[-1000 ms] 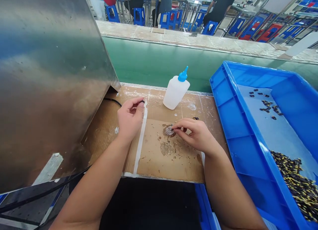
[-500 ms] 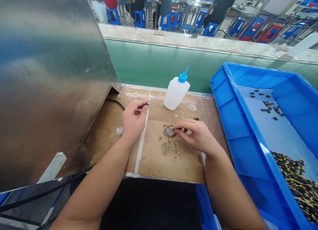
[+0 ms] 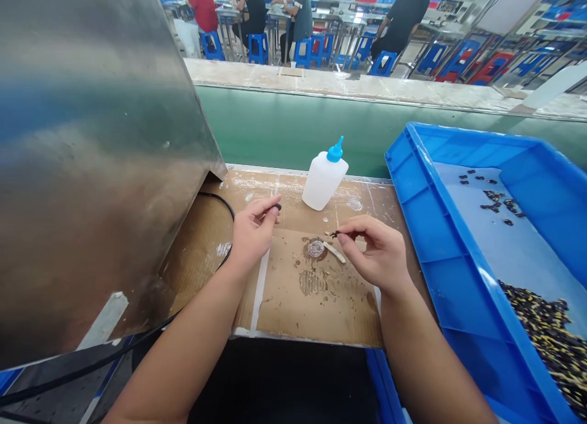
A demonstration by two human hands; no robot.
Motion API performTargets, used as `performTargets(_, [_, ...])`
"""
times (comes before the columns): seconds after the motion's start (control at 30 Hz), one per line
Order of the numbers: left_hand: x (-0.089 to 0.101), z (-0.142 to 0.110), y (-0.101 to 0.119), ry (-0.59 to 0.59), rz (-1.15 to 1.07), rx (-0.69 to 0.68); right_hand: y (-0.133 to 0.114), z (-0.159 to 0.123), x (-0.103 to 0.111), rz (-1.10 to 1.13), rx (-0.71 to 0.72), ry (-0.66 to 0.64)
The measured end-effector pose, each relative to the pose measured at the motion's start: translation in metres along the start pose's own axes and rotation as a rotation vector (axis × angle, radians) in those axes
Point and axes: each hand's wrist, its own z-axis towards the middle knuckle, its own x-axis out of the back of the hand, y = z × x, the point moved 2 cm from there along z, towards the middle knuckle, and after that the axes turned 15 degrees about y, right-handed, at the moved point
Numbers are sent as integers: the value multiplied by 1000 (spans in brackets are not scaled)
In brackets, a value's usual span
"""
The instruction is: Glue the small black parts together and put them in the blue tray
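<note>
My left hand [image 3: 253, 231] pinches a small black part [image 3: 278, 207] between thumb and fingertips, above the cardboard mat [image 3: 312, 296]. My right hand [image 3: 376, 253] holds a tiny dark piece [image 3: 336, 233] in its fingertips. Just below that piece lies a pale flat stick [image 3: 334, 252], and to its left sits a clear round disc [image 3: 315, 248] on a brown stain. A white squeeze bottle [image 3: 323, 182] with a blue nozzle stands upright beyond both hands.
A steel panel [image 3: 92, 155] fills the left side, with a black cable [image 3: 215, 196] coming from under it. On the right, a blue plastic tray [image 3: 458, 228] holds heaps of small dark parts. Beyond a green partition [image 3: 293, 134], co-workers sit at tables on blue stools.
My right hand has moved up and right off the clear disc, uncovering the pale stick. My left hand has shifted slightly right. The view has tilted up a little.
</note>
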Motion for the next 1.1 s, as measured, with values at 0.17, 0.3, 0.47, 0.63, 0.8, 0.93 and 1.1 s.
performTargets(0.17, [-1, -1, -6, -7, -87, 211, 0, 0, -2, -8, -50, -7])
performTargets(0.3, [-4, -5, -3, 3, -156, 294, 7, 0, -4, -6, -215, -111])
performTargets(0.47, [-11, -17, 7, -27, -228, 393, 6, -4, -13, 166, -372, 22])
performTargets(0.63, [-18, -28, 19, -96, -296, 507, 1, -4, -28, 392, -526, 8])
performTargets(0.8, [-20, -30, 26, -124, -357, 585, 0, -6, -35, 513, -599, 4])
performTargets(0.93, [-20, -30, 24, -151, -393, 611, -4, -12, -38, 493, -494, 51])
performTargets(1.1, [-20, -31, 19, -147, -419, 660, -19, -15, -38, 304, -144, 116])
